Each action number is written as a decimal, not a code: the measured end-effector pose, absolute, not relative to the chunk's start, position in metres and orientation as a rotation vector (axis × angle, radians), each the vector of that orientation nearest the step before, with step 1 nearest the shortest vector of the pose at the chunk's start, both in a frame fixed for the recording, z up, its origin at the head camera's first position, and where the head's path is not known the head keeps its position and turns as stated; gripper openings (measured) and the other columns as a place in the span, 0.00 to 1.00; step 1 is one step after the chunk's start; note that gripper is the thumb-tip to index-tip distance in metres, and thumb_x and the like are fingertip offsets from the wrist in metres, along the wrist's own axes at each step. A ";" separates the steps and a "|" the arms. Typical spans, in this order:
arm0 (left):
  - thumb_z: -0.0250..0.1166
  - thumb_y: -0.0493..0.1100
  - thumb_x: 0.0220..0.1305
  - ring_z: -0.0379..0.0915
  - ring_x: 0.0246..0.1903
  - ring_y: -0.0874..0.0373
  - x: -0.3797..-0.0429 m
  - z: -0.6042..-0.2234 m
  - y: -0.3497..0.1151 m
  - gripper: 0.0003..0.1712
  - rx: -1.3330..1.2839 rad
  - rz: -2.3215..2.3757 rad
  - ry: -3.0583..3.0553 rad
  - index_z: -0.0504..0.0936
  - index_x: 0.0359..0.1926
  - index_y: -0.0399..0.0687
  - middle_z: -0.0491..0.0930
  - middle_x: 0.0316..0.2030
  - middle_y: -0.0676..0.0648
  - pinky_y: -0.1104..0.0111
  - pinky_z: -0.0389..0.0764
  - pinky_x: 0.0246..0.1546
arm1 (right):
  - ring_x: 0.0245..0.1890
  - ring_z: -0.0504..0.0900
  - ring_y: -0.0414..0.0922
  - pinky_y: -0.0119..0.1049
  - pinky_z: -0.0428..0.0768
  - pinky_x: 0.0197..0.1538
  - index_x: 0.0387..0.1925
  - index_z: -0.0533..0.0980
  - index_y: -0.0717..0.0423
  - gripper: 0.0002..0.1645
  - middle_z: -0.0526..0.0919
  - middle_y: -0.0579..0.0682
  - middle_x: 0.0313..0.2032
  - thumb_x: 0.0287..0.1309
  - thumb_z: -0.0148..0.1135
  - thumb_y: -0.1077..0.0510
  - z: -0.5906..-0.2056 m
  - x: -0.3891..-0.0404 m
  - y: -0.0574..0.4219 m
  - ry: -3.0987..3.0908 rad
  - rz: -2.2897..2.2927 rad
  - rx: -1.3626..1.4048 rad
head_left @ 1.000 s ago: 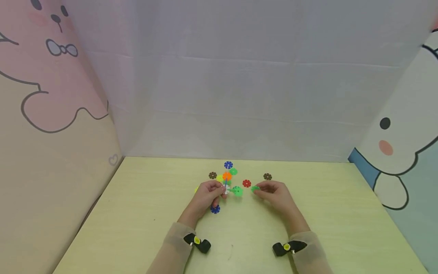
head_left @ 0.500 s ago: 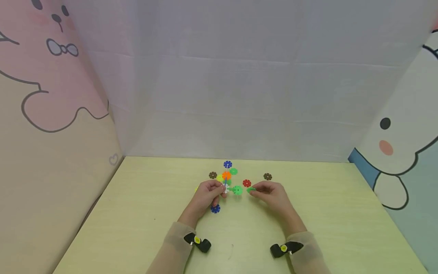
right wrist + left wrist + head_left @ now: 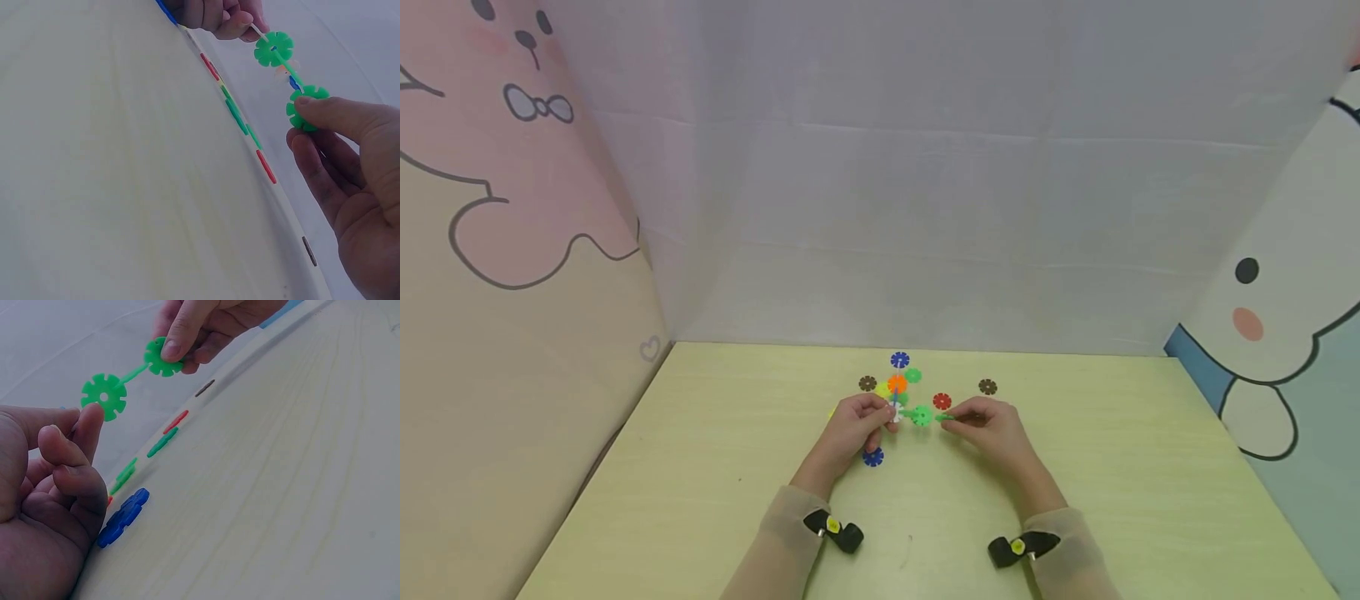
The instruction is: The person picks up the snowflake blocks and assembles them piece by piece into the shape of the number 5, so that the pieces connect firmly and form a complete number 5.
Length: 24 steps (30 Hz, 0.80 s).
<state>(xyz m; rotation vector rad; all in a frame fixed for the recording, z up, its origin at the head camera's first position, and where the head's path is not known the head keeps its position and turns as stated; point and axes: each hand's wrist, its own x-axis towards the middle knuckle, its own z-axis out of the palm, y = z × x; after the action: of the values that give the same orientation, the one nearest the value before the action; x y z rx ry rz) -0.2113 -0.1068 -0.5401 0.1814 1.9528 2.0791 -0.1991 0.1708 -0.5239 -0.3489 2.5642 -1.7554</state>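
My left hand (image 3: 859, 421) pinches a white notched plastic disc (image 3: 897, 412). From that disc a chain runs back through an orange disc (image 3: 897, 383) to a blue disc (image 3: 900, 360). Green discs branch off to the right: one turned flat to the right wrist view (image 3: 265, 53), then one edge-on there (image 3: 289, 66). Between thumb and fingers my right hand (image 3: 992, 425) holds another green disc (image 3: 297, 116), its rim right at the end of the green branch. In the left wrist view the left fingers hide the white disc.
Loose notched discs lie on the pale table (image 3: 700, 467): a red one (image 3: 942, 401), a brown one (image 3: 988, 387) at right, another brown one (image 3: 868, 383) at back left, and a blue one (image 3: 872, 457) near the left hand. A white curtain (image 3: 880, 250) hangs behind.
My right hand has moved left with its green disc, up to the green branch, and turned the disc edge-on to the head view. The left hand has stayed nearly still.
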 end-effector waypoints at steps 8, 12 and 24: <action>0.67 0.40 0.80 0.65 0.16 0.63 -0.211 -0.539 -0.107 0.08 0.185 2.073 1.939 0.82 0.42 0.39 0.88 0.32 0.46 0.74 0.69 0.19 | 0.38 0.88 0.39 0.30 0.86 0.46 0.41 0.91 0.57 0.08 0.92 0.52 0.41 0.60 0.82 0.64 -0.527 -0.199 0.167 2.589 -1.778 -0.434; 0.67 0.39 0.80 0.65 0.16 0.63 -0.211 -0.540 -0.108 0.07 0.181 2.073 1.937 0.82 0.42 0.39 0.89 0.31 0.46 0.74 0.69 0.19 | 0.39 0.87 0.38 0.30 0.87 0.48 0.42 0.91 0.56 0.08 0.91 0.51 0.41 0.60 0.81 0.65 -0.527 -0.199 0.165 2.588 -1.786 -0.503; 0.67 0.39 0.79 0.65 0.15 0.63 -0.211 -0.539 -0.107 0.08 0.185 2.070 1.947 0.82 0.41 0.39 0.89 0.31 0.47 0.74 0.69 0.19 | 0.37 0.88 0.37 0.31 0.87 0.46 0.39 0.91 0.55 0.08 0.91 0.49 0.38 0.58 0.82 0.67 -0.529 -0.199 0.162 2.623 -1.797 -0.572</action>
<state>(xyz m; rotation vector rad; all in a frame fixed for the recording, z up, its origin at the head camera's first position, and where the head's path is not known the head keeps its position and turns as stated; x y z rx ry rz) -0.2108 -0.1073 -0.5386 0.1854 1.9467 2.0698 -0.1992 0.1618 -0.5292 -0.5719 2.6232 -1.7971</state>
